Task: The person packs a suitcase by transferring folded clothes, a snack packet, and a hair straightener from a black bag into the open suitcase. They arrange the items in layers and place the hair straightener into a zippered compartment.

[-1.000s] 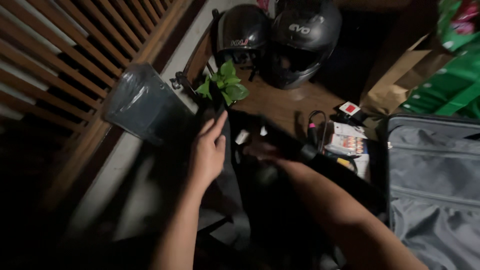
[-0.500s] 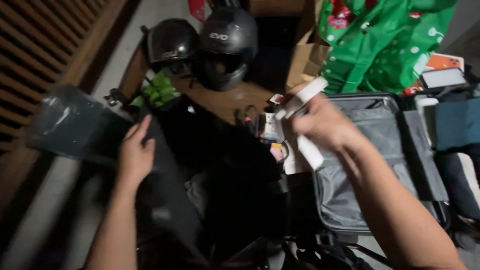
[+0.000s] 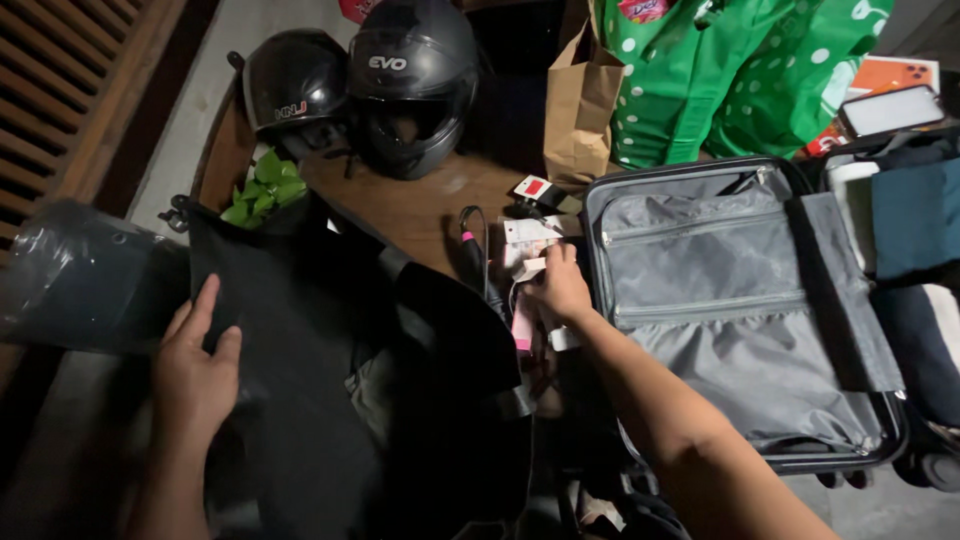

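your left hand lies flat and open on the black bag, fingers spread toward its upper left edge, pressing the dark fabric down. the bag fills the near middle of the view, slumped and partly open, with a pale lining showing in its mouth. just left of that hand sits a dark bundle wrapped in clear plastic, touching the bag's edge.

your right hand reaches across the bag to the small pile of white packets and cards on the wooden tabletop. its fingers are curled down onto the pile and seem pinched on a small white piece, though you cannot tell exactly what they grip. a pink item lies just below that hand, and a black cable with a pink tip runs beside the pile.

right of the hand, an open grey suitcase lies flat with its zipped lining up, its rim close beside the pile. folded clothes sit in its other half at the far right.

further off, a small green leafy plant pokes out by the bag's top corner. behind it stand two dark helmets side by side, touching. to their right are a brown paper bag and a green spotted bag.
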